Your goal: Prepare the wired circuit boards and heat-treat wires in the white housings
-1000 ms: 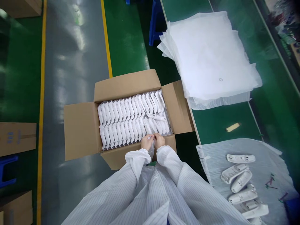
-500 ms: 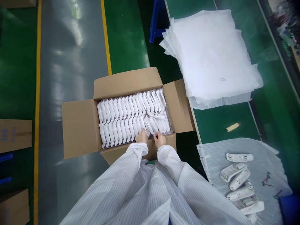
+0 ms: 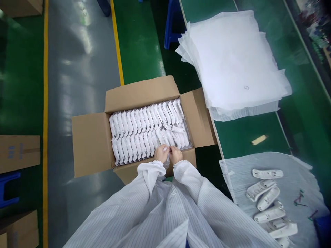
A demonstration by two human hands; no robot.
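Note:
My left hand point(image 3: 161, 153) and my right hand point(image 3: 176, 155) meet over the near edge of an open cardboard box point(image 3: 89, 143). Their fingers are pinched together on a crumpled clear plastic bag point(image 3: 167, 162), which hangs down between them; whether it has anything inside, I cannot tell. Two rows of white plastic housings point(image 3: 133, 121), wrapped in clear film, stand on edge in the box. One bare white housing point(image 3: 175, 128) lies across the wrapped ones at the right.
On the green table point(image 3: 240, 132) to the right lies a stack of white foam sheets point(image 3: 238, 62). Nearer, several loose white housings point(image 3: 269, 198) rest on a translucent sheet point(image 3: 238, 172). A blue stool point(image 3: 170, 26) stands beyond the box. Other cartons point(image 3: 19, 153) line the left.
My hands have come together and drawn slightly back from the wrapped housings, with the plastic bag now visible between them. A person's foot has appeared in the aisle at the top.

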